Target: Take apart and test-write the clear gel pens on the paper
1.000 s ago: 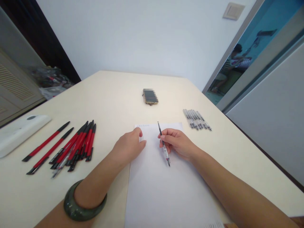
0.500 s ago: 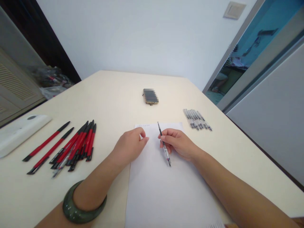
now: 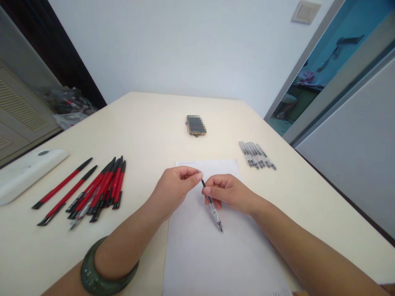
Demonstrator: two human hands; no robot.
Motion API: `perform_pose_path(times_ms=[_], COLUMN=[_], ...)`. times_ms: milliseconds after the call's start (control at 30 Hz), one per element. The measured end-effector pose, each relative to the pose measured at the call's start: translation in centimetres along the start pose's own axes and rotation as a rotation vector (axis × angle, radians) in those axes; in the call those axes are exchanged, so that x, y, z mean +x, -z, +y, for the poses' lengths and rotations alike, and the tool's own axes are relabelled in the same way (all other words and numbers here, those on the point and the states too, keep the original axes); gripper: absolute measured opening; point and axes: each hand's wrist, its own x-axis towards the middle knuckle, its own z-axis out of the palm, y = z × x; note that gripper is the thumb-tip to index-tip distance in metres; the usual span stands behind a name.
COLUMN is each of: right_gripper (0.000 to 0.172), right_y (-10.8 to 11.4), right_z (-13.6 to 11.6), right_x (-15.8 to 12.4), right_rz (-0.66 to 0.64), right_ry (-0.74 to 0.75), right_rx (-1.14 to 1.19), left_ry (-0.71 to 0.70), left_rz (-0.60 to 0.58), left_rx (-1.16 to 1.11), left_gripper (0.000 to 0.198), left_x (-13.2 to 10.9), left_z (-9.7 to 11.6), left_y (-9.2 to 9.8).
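Over a white paper sheet [image 3: 216, 255], my right hand [image 3: 228, 191] grips a slim clear-and-black pen [image 3: 213, 209] between thumb and fingers. The thumb and forefinger of my left hand [image 3: 175, 187] pinch the same pen's upper end, hiding its tip. The pen slants, its lower end toward me and slightly right. A pile of red and black pens [image 3: 103, 185] lies on the left, with a clear one [image 3: 80, 214] among them. Several clear pens or refills [image 3: 257, 155] lie side by side on the right.
A dark, pixelated device [image 3: 196, 125] lies at the middle of the cream table [image 3: 154, 123]. At the left edge is a white elongated object [image 3: 31, 172]. A wall stands behind the table. Through the right doorway, part of a person's leg [image 3: 286, 107] shows.
My left hand has moved right and closed on the pen's upper end. My right hand has shifted slightly down and left with the pen.
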Motion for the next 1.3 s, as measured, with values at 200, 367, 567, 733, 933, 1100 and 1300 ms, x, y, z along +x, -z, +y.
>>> perform_pose_path(times_ms=[200, 367, 567, 733, 933, 1100, 1300], right_gripper=[0.021, 0.021, 0.02, 0.021, 0.021, 0.019, 0.02], right_y=[0.0, 0.0, 0.0, 0.1, 1.1, 1.3, 1.2], right_z=[0.1, 0.1, 0.1, 0.1, 0.3, 0.3, 0.3], right_x=[0.0, 0.0, 0.0, -0.1, 0.2, 0.6, 0.6], right_rz=[-0.006, 0.004, 0.002, 0.005, 0.22, 0.286, 0.278], right_ry=[0.006, 0.004, -0.001, -0.034, -0.03, -0.007, 0.013], right_rx=[0.002, -0.003, 0.002, -0.032, -0.017, 0.061, 0.063], left_ry=[0.001, 0.016, 0.009, -0.015, -0.028, -0.064, -0.11], left_rz=[0.01, 0.023, 0.048, 0.106, 0.204, 0.098, 0.038], left_rx=[-0.015, -0.028, -0.041, -0.072, 0.352, 0.891, 1.144], left_gripper=[0.027, 0.027, 0.025, 0.025, 0.027, 0.023, 0.023], left_x=[0.0, 0.0, 0.0, 0.3, 1.0, 1.0, 1.2], left_z=[0.2, 0.2, 0.3, 0.2, -0.7, -1.5, -1.8], left_y=[-0.1, -0.1, 0.0, 0.4, 1.1, 0.0, -1.0])
